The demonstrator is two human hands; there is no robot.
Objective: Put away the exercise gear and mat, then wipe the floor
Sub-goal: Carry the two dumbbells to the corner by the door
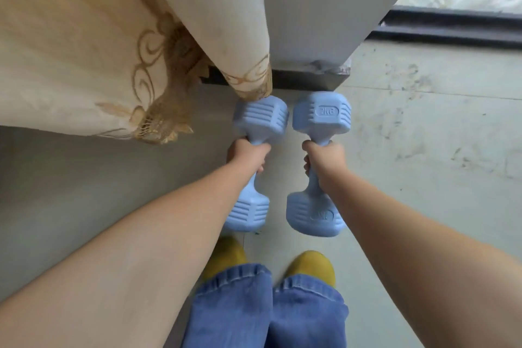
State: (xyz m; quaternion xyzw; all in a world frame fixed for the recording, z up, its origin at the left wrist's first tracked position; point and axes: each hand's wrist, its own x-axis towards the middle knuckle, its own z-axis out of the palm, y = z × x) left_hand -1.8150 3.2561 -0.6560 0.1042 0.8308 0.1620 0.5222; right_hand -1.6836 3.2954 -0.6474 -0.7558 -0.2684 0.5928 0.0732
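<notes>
Dusty floor (423, 127) by the pillar (310, 22): left hand (245, 156) and right hand (324, 159) each clench 1 dumbbell (261, 116); a slipping grip drops it toward the yellow shoes (313, 265).

Scuffed grey floor (423, 127); cream embroidered curtain (84, 51) left; white pillar (324, 8); dark threshold track (452, 28).

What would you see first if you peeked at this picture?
First, two light blue dumbbells in the middle: the left hand grips the left dumbbell and the right hand grips the right dumbbell, side by side near the base of a white wall. Next, a cream curtain with gold embroidery at upper left, and yellow shoes at the bottom.
</notes>
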